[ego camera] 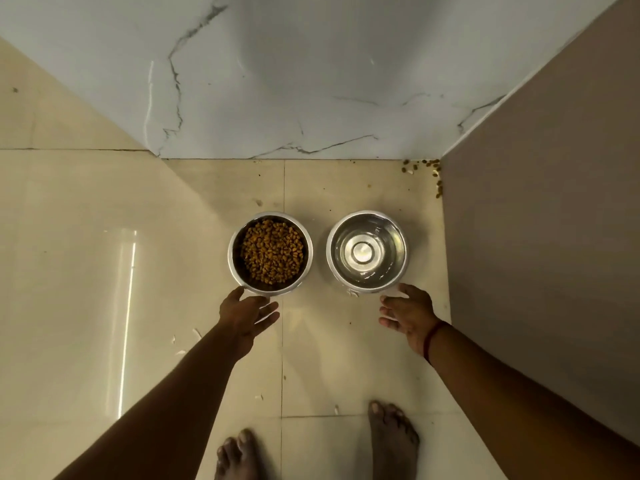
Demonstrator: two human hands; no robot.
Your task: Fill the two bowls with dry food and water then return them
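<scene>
Two steel bowls stand side by side on the tiled floor. The left bowl (232,258) holds a heap of brown dry food (272,251). The right bowl (367,251) holds clear water. My left hand (247,315) hovers just below the food bowl's near rim, fingers apart, holding nothing; its thumb is at the rim. My right hand (408,315) is just below the water bowl's near rim, fingers spread and empty. A red thread circles my right wrist.
A white marble wall (294,81) rises behind the bowls and a brown wall (540,220) stands close on the right. Spilled kibble (426,166) lies in the corner. My bare feet (391,441) stand on the floor below the bowls. Small white scraps dot the tiles.
</scene>
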